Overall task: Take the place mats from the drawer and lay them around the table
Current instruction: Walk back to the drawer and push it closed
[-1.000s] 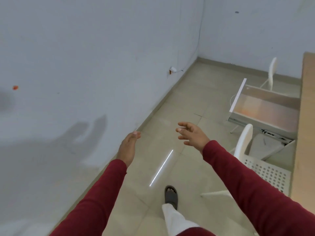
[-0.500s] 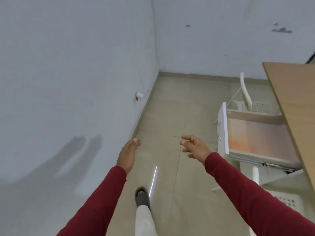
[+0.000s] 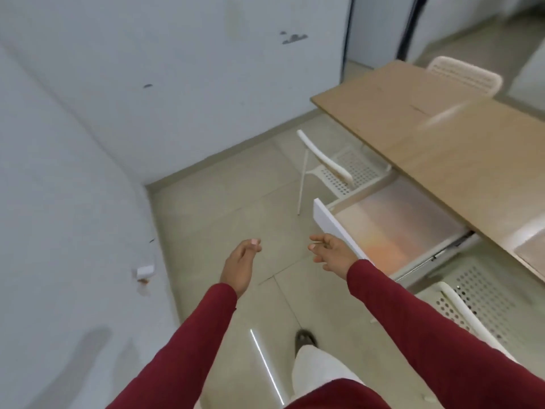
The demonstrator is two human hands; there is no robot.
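An open white drawer juts out from under the wooden table at the right. Inside it lies a pale translucent sheet with an orange tint; I cannot tell whether it is a place mat. A grey mat lies on the table at the right edge of view. My right hand hovers just left of the drawer's front, fingers relaxed, holding nothing. My left hand is stretched out over the floor, also holding nothing.
A white perforated chair stands tucked at the table beyond the drawer, another near me on the right, a third at the far side. White walls close off the left and back. My sandalled foot is on the tiled floor.
The view has swung to the right, bringing the table, the far chair and the drawer's inside into sight. Both hands have stayed stretched out and holding nothing; the right one is now near the drawer front.
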